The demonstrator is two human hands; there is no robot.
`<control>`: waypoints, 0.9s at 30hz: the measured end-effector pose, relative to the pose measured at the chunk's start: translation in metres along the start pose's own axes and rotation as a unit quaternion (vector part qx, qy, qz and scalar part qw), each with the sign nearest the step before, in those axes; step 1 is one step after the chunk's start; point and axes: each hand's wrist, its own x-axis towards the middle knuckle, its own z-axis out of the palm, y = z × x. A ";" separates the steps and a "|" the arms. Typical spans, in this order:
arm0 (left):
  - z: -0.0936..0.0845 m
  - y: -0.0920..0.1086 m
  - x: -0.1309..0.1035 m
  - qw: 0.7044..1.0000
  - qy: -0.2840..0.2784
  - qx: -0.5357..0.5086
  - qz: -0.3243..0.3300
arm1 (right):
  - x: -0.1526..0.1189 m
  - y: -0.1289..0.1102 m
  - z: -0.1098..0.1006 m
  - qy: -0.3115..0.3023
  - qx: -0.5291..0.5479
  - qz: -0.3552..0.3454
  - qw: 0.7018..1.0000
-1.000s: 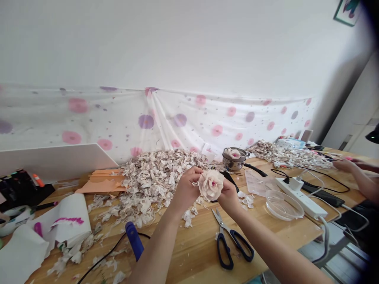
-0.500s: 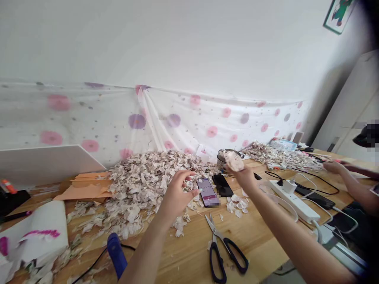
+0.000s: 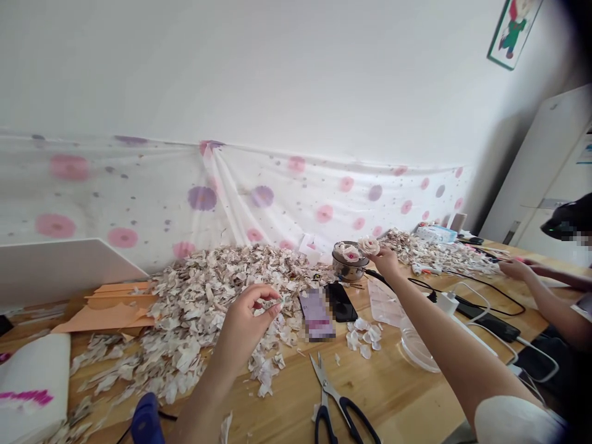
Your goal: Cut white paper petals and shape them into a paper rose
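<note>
My right hand [image 3: 387, 264] pinches a pale cream paper-like flower [image 3: 369, 246] beside the right rim of a round metal pot [image 3: 350, 270]. More flowers with pinkish centres sit in the pot. My left hand [image 3: 250, 317] is held before a heap of dry, pale petals [image 3: 198, 302], its thumb and fingertips pressed together. Whatever is between them is too small to make out. Loose white petals [image 3: 364, 337] lie on the wooden table between my arms. Scissors [image 3: 326, 388] with dark handles lie slightly spread in front of them.
Two phones, one lit [image 3: 317, 313] and one dark [image 3: 342, 302], lie beyond the scissors. A clear round dish [image 3: 419, 348] is near my right forearm. Cables and a black power brick [image 3: 490, 324] lie at right, where another person's hand [image 3: 515, 269] works. A blue tool handle [image 3: 147, 419] lies front left.
My right hand has turned the flower upright at the pot's right side. My left fingers, apart before, have closed into a pinch. The view has shifted a little to the right.
</note>
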 end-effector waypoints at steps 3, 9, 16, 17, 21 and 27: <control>0.000 0.000 0.001 1.000 0.001 0.003 -0.013 | 0.000 0.001 0.002 -0.005 0.018 0.016 1.000; 0.005 0.002 -0.004 0.999 -0.025 0.005 -0.037 | -0.011 -0.016 -0.008 -0.014 0.076 0.043 0.996; 0.047 0.014 -0.006 0.997 -0.076 0.004 -0.006 | -0.062 -0.064 -0.030 -0.019 0.186 -0.012 0.982; 0.056 0.019 -0.003 0.998 -0.069 0.000 0.011 | -0.069 -0.072 -0.032 -0.024 0.200 -0.017 0.979; 0.094 0.042 0.021 0.995 0.007 0.015 0.099 | -0.092 -0.105 -0.033 -0.042 0.238 -0.032 0.970; 0.135 0.053 0.050 0.990 0.016 0.000 0.139 | -0.105 -0.128 -0.033 -0.086 0.243 -0.059 0.965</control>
